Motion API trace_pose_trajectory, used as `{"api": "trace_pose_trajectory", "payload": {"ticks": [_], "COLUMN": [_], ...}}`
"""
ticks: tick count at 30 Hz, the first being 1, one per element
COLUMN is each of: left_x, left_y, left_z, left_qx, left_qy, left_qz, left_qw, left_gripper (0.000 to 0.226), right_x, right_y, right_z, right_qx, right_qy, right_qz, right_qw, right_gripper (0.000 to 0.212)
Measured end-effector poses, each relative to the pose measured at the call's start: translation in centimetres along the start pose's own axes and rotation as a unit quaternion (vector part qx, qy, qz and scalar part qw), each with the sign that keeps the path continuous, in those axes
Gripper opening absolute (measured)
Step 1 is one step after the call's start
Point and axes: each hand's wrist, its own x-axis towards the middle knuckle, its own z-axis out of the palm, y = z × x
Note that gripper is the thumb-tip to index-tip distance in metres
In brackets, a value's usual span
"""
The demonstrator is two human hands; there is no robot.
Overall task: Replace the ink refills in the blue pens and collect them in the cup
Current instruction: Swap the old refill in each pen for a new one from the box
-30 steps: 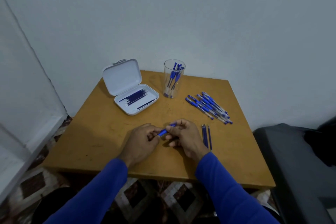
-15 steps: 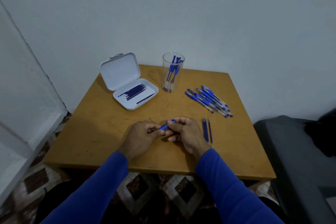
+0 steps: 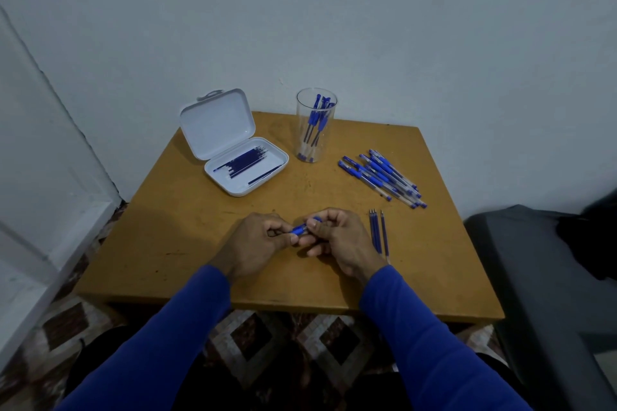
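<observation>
The left hand [image 3: 253,240] and the right hand [image 3: 337,237] are coming together over the wooden table [image 3: 167,243], and both are pinching one blue pen [image 3: 302,228]. The fingers of each hand are curling round it, so only a short blue bit is showing between them.

Just to the right of the right hand, three loose ink refills [image 3: 377,232] are lying side by side on the table. Further out past that hand and to the right, a pile of blue pens [image 3: 382,178] is lying flat. Straight ahead of the hands, a clear plastic cup [image 3: 315,125] is standing up with a few blue pens inside. Ahead of the left hand and off to the left, a white box [image 3: 233,147] is sitting with its lid up, and dark refills are lying in it.

Nothing is lying between the hands and the cup. The pens are too small for any words on them to be read.
</observation>
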Motion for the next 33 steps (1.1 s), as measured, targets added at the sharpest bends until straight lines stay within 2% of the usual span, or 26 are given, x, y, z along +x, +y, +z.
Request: {"api": "trace_pose_trajectory", "payload": {"ticks": [8, 14, 19, 21, 24, 28, 33], "left_x": [0.1, 0.0, -0.4, -0.8, -1.1, -1.2, -1.3], "left_y": [0.2, 0.3, 0.2, 0.2, 0.1, 0.0, 0.0], "left_z": [-0.4, -0.3, 0.1, 0.4, 0.8, 1.0, 1.1], "left_qx": [0.013, 0.017, 0.015, 0.011, 0.01, 0.014, 0.028], "left_qy": [-0.016, -0.01, 0.03, 0.054, 0.082, 0.093, 0.097], "left_qz": [0.003, 0.014, 0.012, 0.023, 0.039, 0.043, 0.043], "left_qw": [1.0, 1.0, 0.999, 0.998, 0.996, 0.995, 0.994], "left_gripper": [0.011, 0.015, 0.011, 0.011, 0.013, 0.013, 0.014], "right_x": [0.0, 0.0, 0.0, 0.1, 0.2, 0.7, 1.2], "right_y": [0.0, -0.2, 0.0, 0.0, 0.0, 0.3, 0.7], "right_z": [-0.1, 0.0, 0.3, 0.2, 0.3, 0.5, 0.9], "right_qx": [0.003, 0.019, 0.035, -0.024, -0.178, -0.301, -0.376], "right_qy": [-0.007, 0.002, 0.073, 0.13, 0.195, 0.208, 0.232], "right_qz": [0.001, -0.01, -0.03, -0.021, -0.034, -0.067, -0.087], "right_qw": [1.0, 1.0, 0.996, 0.991, 0.964, 0.928, 0.893], "right_gripper": [0.027, 0.017, 0.017, 0.013, 0.006, 0.008, 0.006]}}
